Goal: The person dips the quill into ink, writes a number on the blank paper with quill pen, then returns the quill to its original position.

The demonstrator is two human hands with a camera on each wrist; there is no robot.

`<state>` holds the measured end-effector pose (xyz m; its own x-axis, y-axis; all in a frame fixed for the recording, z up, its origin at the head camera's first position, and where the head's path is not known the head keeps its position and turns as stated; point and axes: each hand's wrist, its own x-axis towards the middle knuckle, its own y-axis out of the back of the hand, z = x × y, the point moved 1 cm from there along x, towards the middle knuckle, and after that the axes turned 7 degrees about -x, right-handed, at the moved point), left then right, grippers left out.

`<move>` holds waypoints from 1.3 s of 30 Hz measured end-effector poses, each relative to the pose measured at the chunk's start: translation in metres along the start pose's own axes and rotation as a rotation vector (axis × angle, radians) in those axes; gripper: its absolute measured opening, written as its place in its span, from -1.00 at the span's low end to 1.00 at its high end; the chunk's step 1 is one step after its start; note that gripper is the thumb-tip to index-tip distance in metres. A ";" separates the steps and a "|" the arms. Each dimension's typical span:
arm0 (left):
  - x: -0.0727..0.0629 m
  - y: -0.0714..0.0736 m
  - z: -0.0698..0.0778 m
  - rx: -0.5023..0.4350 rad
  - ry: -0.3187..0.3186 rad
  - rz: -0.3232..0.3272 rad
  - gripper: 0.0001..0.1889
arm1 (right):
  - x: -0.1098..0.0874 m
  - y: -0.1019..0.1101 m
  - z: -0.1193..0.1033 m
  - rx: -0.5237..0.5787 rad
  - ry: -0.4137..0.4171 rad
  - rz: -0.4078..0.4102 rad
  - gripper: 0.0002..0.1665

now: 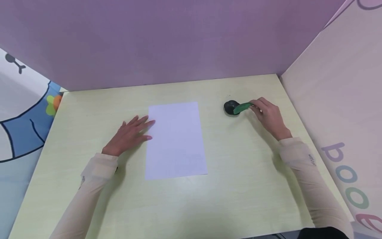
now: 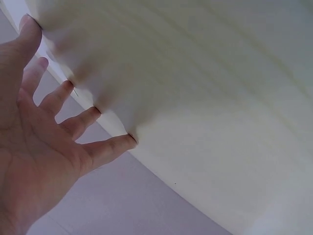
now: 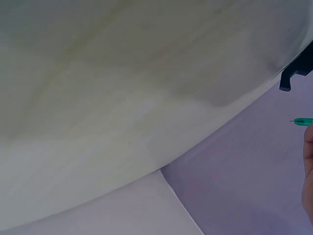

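Note:
A white sheet of paper lies on the table, left of its middle. My left hand is spread at the paper's left edge, thumb and forefinger over the edge; the left wrist view shows the same hand with fingers apart. My right hand pinches a green leaf-shaped pen, whose far end overlaps a rounded black object on the table. In the right wrist view, the green pen shows a fine dark tip beside the hand, mostly out of frame.
The pale wooden table meets a purple panel at the back. A light panel with coloured letters stands along the right side, and a blue and white printed panel along the left. A dark item shows at the bottom right.

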<state>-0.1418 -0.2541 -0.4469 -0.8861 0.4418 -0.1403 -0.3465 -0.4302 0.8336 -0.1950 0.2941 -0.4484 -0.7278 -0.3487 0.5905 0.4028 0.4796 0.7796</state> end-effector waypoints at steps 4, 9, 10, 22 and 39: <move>-0.001 -0.001 0.000 0.004 -0.011 0.011 -0.30 | 0.002 0.000 -0.001 0.022 -0.039 0.017 -0.79; -0.001 -0.002 -0.001 0.015 -0.026 0.018 -0.31 | 0.003 0.001 -0.003 0.080 -0.094 0.047 -0.78; -0.001 -0.002 -0.002 0.016 -0.025 0.018 -0.31 | 0.003 0.001 -0.003 0.097 -0.105 0.052 -0.78; 0.001 -0.003 -0.002 0.025 -0.022 0.005 -0.32 | 0.007 -0.001 -0.005 0.298 -0.196 0.075 -0.95; 0.002 0.001 0.005 0.061 -0.029 -0.018 -0.35 | 0.012 -0.001 -0.008 0.389 -0.335 0.099 -0.76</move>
<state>-0.1427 -0.2495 -0.4440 -0.8703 0.4720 -0.1410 -0.3423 -0.3736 0.8621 -0.1998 0.2831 -0.4401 -0.8597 -0.0403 0.5092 0.2893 0.7831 0.5505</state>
